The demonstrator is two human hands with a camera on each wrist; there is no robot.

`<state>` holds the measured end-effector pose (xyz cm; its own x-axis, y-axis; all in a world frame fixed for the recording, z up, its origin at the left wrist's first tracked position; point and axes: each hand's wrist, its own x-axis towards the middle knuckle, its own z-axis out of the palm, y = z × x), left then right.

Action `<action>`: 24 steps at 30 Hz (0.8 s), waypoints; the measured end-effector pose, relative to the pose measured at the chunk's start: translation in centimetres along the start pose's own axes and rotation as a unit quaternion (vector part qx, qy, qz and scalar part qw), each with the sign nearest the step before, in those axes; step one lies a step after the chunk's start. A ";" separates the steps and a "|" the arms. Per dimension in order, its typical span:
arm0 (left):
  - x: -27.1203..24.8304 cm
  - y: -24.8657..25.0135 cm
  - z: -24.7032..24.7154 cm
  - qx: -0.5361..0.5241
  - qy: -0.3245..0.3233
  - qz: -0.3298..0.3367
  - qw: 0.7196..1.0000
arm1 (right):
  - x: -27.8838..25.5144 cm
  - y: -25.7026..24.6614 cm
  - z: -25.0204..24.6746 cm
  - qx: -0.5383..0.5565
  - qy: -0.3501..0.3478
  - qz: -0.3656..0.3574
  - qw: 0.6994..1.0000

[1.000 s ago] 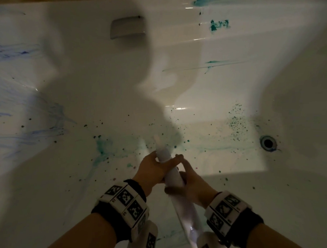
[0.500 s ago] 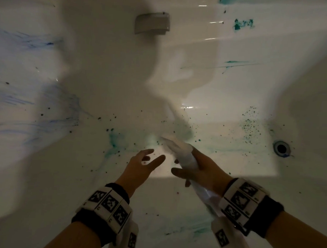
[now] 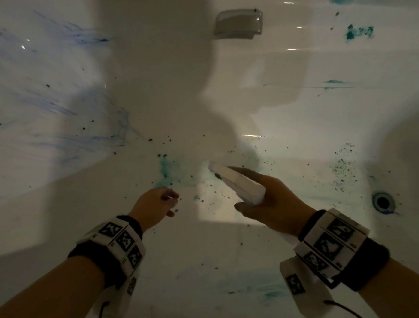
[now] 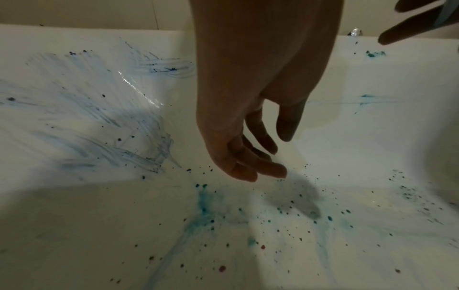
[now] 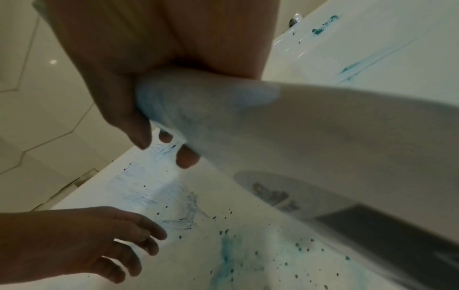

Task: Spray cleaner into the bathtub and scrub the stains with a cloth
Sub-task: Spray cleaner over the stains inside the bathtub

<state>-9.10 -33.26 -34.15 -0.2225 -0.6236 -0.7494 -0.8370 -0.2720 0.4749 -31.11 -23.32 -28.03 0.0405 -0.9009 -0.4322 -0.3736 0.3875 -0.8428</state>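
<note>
teal and blue stains, bottle aimed at the tub floor

white all over, the tub (image 3: 58, 200) is dirty. a teal smear (image 3: 166, 169) sits on the floor in the middle. blue streaks (image 3: 52, 104) run over the left wall. dark specks are dotted near the drain (image 3: 383, 202) on the right.

the right hand (image 3: 271, 204) holds the bottle (image 3: 238, 184). its fingers and thumb are wrapped round the bottle's neck, as the right wrist view shows. the bottle is long and white. it runs from under the right wrist up and to the left, and its tip is just past the fingers. the tip points at the floor, toward the teal smear. it is hard to tell if a finger is on the trigger.

the left hand (image 3: 156, 204) holds nothing. its fingers hang loose and a bit bent, just above the floor. it is apart from the bottle, to the left of it.

no cloth shows in any view.

the smear lies to the left of the tip, about in line with the bottle, so it looks like the spray would go that way. the left hand is nearer to the smear than the right hand. it hangs close to the path of the spray, so it could get wet.

the job looks like it is near the start. the stains are not scrubbed yet.
</note>
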 end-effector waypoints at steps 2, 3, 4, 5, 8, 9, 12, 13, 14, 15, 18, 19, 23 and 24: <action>0.0 -0.3 0.1 0.012 -0.008 0.002 1.000 | 0.3 0.0 0.4 0.020 -0.018 0.011 1.000; 0.0 -0.4 0.1 0.016 -0.013 0.002 1.000 | 0.5 0.0 0.6 0.027 -0.021 0.015 0.999; 0.0 -0.5 0.2 0.018 -0.017 0.002 1.000 | 0.7 -0.1 0.8 0.034 -0.018 0.022 0.999; 0.0 -0.7 0.2 0.019 -0.019 0.000 1.000 | 0.9 -0.2 1.1 0.046 -0.011 0.034 0.998; 0.0 -1.0 0.1 0.014 -0.018 -0.005 1.000 | 0.8 -0.4 1.6 0.130 0.011 0.077 0.988; 0.1 -1.2 -0.1 0.012 -0.016 -0.006 1.000 | 0.6 -0.5 1.7 0.139 0.003 0.072 0.988; 0.5 -1.8 -0.6 0.014 -0.012 -0.012 1.000 | -0.3 -0.6 1.3 0.112 -0.027 0.026 0.993; 0.6 -2.0 -0.7 0.014 -0.011 -0.017 1.000 | -0.6 -0.4 1.2 0.111 -0.012 0.010 0.994; 0.6 -2.2 -0.7 0.013 -0.011 -0.021 1.000 | -0.8 -0.1 1.2 0.110 0.011 -0.004 0.994; 0.6 -2.5 -0.7 0.012 -0.012 -0.024 1.000 | -1.0 0.1 1.2 0.109 0.034 -0.017 0.993; 0.6 -2.9 -0.5 0.010 -0.017 -0.030 0.999 | -1.2 -0.6 1.6 0.107 0.067 -0.065 0.990; 0.7 -3.1 -0.5 0.010 -0.019 -0.032 0.999 | -1.0 -0.9 1.7 0.099 0.072 -0.077 0.989; 0.7 -3.7 -0.6 0.013 -0.015 -0.039 0.999 | 0.4 -0.1 2.1 0.083 0.110 -0.074 0.988; 0.7 -3.8 -0.6 0.013 -0.012 -0.039 0.999 | 0.9 0.5 2.3 0.050 0.127 -0.057 0.989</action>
<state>-5.74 -33.12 -36.17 -0.1686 -0.5829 -0.7949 -0.8652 -0.2988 0.4027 -29.11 -23.44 -29.55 -0.1623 -0.9548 -0.2489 -0.2860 0.2869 -0.9143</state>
